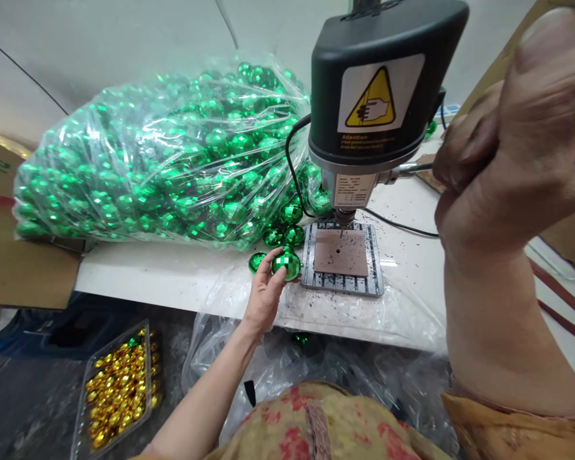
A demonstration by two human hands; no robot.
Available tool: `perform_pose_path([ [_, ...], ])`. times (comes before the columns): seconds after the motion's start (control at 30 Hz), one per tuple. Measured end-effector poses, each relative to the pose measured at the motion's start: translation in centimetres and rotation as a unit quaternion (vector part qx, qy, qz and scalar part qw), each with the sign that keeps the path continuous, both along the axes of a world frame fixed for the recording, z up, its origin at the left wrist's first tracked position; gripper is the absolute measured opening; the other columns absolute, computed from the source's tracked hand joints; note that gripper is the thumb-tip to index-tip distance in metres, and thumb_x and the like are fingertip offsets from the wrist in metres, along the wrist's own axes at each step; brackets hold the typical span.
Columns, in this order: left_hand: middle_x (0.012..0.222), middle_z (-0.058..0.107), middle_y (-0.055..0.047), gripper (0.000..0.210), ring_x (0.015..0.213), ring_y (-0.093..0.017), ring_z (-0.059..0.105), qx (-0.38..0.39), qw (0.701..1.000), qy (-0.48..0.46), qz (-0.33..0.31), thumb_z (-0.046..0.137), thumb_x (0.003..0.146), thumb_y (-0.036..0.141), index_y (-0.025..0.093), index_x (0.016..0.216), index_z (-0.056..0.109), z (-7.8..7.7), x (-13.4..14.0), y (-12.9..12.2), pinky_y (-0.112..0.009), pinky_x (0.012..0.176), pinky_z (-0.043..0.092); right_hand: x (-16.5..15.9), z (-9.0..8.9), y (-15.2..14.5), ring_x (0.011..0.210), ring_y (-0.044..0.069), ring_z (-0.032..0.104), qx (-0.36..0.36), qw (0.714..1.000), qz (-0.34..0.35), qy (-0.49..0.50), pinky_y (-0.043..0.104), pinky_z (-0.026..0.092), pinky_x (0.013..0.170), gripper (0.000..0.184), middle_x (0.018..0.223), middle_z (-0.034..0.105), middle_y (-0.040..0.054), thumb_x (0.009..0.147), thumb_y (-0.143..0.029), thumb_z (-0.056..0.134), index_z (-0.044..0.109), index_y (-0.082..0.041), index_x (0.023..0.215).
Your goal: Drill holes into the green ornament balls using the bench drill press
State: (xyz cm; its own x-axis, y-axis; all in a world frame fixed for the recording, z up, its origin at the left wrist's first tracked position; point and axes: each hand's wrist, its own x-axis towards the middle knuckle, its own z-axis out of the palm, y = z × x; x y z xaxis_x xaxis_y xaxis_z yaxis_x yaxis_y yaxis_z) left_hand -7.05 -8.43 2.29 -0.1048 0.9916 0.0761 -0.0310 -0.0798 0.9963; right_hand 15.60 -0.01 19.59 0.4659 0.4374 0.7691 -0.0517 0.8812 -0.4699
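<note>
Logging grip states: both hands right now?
Left hand: closed, holding a green ball.
Right hand: closed beside the drill press lever; whether it grips it cannot be told.

Cardboard box [29,275], clear tub [148,369] — gold baubles [117,391]

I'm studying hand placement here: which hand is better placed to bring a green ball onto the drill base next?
Probably the left: the left hand holds a green ball beside the drill base, while the right hand is raised, curled at the lever.
</note>
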Motion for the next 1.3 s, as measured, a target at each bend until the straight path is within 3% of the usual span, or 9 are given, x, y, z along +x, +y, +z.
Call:
perform_pose_path([
  [0.07,0.122,0.063,-0.008,0.052,0.095,-0.017,0.067,-0.018,0.998,-0.053,-0.031,0.062,0.09,0.051,0.028,0.135,0.049,-0.2,1.3,0.5,-0.035,0.084,0.059,-0.2,0.1,0.2,0.042,0.004,0.033,0.047,0.998,-0.035,-0.008,0.031,0.019,0.052,0.052,0.043,0.034,-0.0052,0.084,-0.04,0.068,0.043,-0.018,0.045],
  [0.13,0.122,0.063,-0.008,0.055,0.098,-0.018,0.067,-0.012,0.997,-0.053,-0.048,0.068,0.087,0.05,0.026,0.132,0.05,-0.4,2.5,1.5,-0.034,0.085,0.059,-0.3,0.1,0.3,0.044,0.004,0.032,0.039,0.997,-0.05,-0.035,0.03,0.02,0.054,0.051,0.044,0.037,-0.0049,0.087,-0.038,0.065,0.041,-0.018,0.047],
  [0.27,0.121,0.064,-0.009,0.058,0.107,-0.02,0.064,0.036,0.998,0.019,-0.058,0.077,0.08,0.048,0.022,0.127,0.053,-1.1,4.1,4.0,-0.032,0.091,0.056,-0.3,0.3,0.1,0.044,0.002,0.032,0.045,0.996,-0.059,-0.048,0.027,0.022,0.052,0.05,0.045,0.036,-0.0059,0.089,-0.032,0.064,0.04,-0.017,0.048],
  [0.5,0.119,0.066,-0.009,0.056,0.1,-0.02,0.066,0.055,0.989,0.116,-0.068,0.074,0.084,0.045,0.021,0.13,0.055,-1.8,5.0,6.8,-0.034,0.089,0.054,-0.6,0.5,-0.6,0.044,0.002,0.034,0.017,0.998,-0.047,-0.05,0.025,0.024,0.051,0.045,0.045,0.037,-0.0068,0.092,-0.013,0.055,0.04,-0.017,0.049],
  [0.83,0.129,0.064,-0.011,0.062,0.121,-0.028,0.059,0.105,0.972,0.202,-0.063,0.082,0.075,0.036,0.021,0.131,0.059,-2.1,5.9,8.0,-0.045,0.107,0.046,-0.7,0.6,-1.2,0.047,0.001,0.032,-0.029,0.994,-0.083,-0.067,0.025,0.021,0.056,0.053,0.048,0.031,-0.0054,0.088,-0.04,0.063,0.036,-0.014,0.05],
  [0.97,0.126,0.065,-0.01,0.059,0.119,-0.028,0.061,0.11,0.97,0.21,-0.057,0.082,0.074,0.036,0.022,0.127,0.061,-2.0,6.8,8.0,-0.045,0.106,0.047,-0.6,0.7,-1.1,0.047,0.001,0.033,-0.045,0.989,-0.108,-0.089,0.025,0.023,0.055,0.054,0.048,0.033,-0.0052,0.089,-0.044,0.061,0.038,-0.015,0.05],
  [1.3,0.123,0.065,-0.009,0.054,0.116,-0.024,0.063,0.122,0.972,0.16,-0.124,0.079,0.078,0.035,0.02,0.125,0.057,-1.6,7.0,7.7,-0.039,0.104,0.049,-0.3,1.0,-0.2,0.045,0.004,0.032,-0.005,0.994,-0.074,-0.085,0.026,0.024,0.049,0.051,0.045,0.036,-0.0051,0.087,-0.044,0.062,0.04,-0.017,0.051],
])
